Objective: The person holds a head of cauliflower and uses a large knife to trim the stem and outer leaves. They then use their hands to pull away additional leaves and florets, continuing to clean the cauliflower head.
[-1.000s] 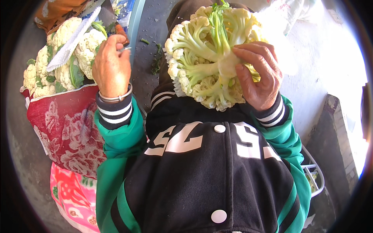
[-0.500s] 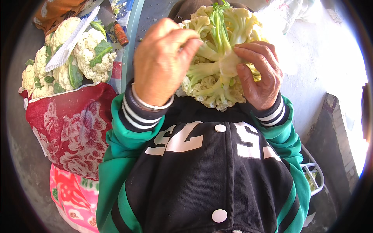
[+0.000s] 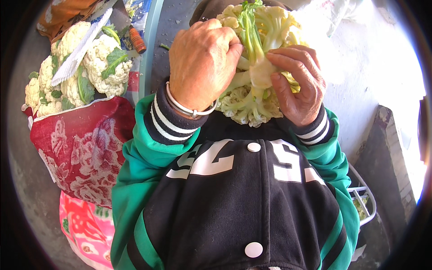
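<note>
A cauliflower head [image 3: 256, 105] lies over my knees with its cut stem side up; a green leaf stalk [image 3: 252, 33] still grows from its core. My right hand [image 3: 302, 81] grips the core from the right, thumb and fingers on the pale stem. Against the left side of the head, my left hand [image 3: 204, 60] is curled closed, with its thumb pressed in toward the stalks. The back of that hand hides its fingertips and whatever they pinch.
To the left, several cauliflowers [image 3: 105, 63] sit above a dark red floral cloth [image 3: 85, 148]. A white ribbed strip [image 3: 81, 49] rests on them. Beside them lies a knife with an orange-brown handle [image 3: 137, 39]. A white basket [image 3: 366, 204] stands at the right.
My left hand has moved right and closer in against the cauliflower, its fingers now more curled. My right hand keeps its grip almost unmoved.
</note>
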`<state>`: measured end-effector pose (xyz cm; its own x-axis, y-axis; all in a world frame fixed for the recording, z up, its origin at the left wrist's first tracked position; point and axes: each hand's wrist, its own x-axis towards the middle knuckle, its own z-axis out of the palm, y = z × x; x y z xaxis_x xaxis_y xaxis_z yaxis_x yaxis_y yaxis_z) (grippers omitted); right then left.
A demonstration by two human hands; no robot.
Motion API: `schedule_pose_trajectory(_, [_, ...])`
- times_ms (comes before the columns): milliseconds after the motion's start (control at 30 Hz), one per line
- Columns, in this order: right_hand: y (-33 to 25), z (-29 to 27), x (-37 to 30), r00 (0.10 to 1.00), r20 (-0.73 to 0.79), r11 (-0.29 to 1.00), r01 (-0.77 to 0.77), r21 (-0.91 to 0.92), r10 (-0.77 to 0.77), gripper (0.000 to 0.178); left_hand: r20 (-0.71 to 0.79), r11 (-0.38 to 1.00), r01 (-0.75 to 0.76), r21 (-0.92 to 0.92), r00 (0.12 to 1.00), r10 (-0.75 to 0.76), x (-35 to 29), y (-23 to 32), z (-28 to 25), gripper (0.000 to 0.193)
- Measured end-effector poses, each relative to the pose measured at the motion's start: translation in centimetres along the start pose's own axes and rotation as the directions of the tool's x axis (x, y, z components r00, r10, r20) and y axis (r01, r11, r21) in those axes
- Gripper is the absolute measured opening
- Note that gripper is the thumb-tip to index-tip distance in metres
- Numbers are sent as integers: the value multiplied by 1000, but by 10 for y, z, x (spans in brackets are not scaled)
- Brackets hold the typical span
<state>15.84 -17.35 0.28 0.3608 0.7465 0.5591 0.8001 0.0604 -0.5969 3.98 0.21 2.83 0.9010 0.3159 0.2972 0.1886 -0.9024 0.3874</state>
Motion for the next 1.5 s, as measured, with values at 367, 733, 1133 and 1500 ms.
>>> schedule_pose_trajectory(367, [-1, 2, 1, 1000, -13, 1000, 5, -16, -5, 29, -5, 985, -62, -163, 998, 62, -9, -5, -4, 12])
schedule_pose_trajectory(733, [10, -5, 5, 997, 51, 998, 50, 25, -51, 38, -207, 951, 292, -103, 929, -308, -44, -44, -34, 11])
schedule_pose_trajectory(1133, [15, -9, 8, 989, 119, 994, 81, 76, -89, 52, -35, 928, -171, -332, 985, 169, -34, 18, -8, 57])
schedule_pose_trajectory(1500, [17, -8, 8, 991, 107, 995, 77, 56, -83, 54, -216, 918, -352, -182, 925, 312, -35, 15, 12, 27])
